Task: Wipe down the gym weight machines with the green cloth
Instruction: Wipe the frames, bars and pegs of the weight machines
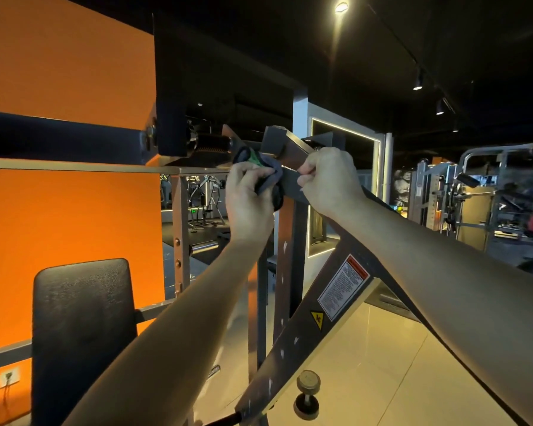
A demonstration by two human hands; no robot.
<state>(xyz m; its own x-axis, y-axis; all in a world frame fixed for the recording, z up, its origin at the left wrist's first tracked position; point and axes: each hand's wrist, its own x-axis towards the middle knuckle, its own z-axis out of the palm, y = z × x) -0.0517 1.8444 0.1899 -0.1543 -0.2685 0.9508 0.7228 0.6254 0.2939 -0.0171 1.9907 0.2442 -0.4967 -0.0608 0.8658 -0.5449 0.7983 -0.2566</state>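
From the head camera, both bare forearms reach up and forward to the weight machine. The left hand (248, 198) holds the green cloth (268, 176) bunched in its curled fingers (253, 172) and presses it against the upper end of a sloping steel beam (290, 181) of the machine. In this dim light the cloth looks mostly grey-blue, and only a small green part shows at its upper left. One fold of the cloth hangs down below the hand.

The right hand (330, 182) is just beside the cloth, on the same beam. Its fingers (305, 179) are curled over the edge of the beam and grip it. The two hands are near each other but do not touch.

Below the right forearm a second slanted frame bar (277, 358) goes down toward the floor. It carries a white warning label (342, 287) with a red header, and a yellow warning triangle (317, 319) under it. A round metal knob (306, 395) stands at its lower end.

At the lower left stands a black padded rest (80, 333), in front of an orange wall (59, 72). A knurled handle (211, 144) sticks out to the left of the cloth. More gym machines (462, 195) stand far at the right, and a ceiling lamp (341, 7) shines above.
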